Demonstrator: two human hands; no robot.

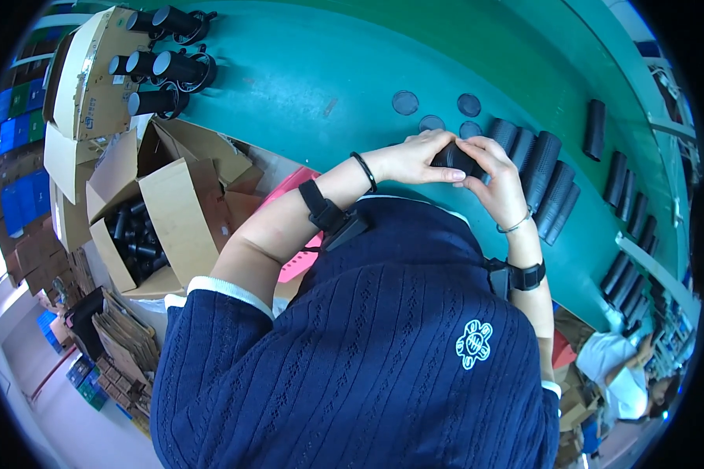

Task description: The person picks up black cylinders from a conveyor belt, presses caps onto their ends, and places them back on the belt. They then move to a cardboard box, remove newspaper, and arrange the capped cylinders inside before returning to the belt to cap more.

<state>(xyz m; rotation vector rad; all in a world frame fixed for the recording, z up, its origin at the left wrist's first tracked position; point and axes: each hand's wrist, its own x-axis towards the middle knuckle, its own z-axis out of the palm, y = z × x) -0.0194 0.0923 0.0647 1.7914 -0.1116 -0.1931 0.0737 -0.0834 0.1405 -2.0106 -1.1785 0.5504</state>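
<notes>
Both hands meet over the near edge of the green table, closed on one black cylinder [452,159] whose rounded end shows between them. My left hand [418,160] wraps it from the left, thumb across the front. From the right, my right hand [494,178] grips it with bent fingers, covering most of its far side. Just beyond lie several flat dark round discs [405,102], some partly behind my fingers. Close to my right hand, several black ribbed tubes [541,168] lie side by side.
Black cylinders with ring-shaped parts [181,69] stand at the table's far left. Below them, an open cardboard box [176,223] holds black parts. More black tubes [595,129] lie along the right side. Another person [622,375] is at the lower right.
</notes>
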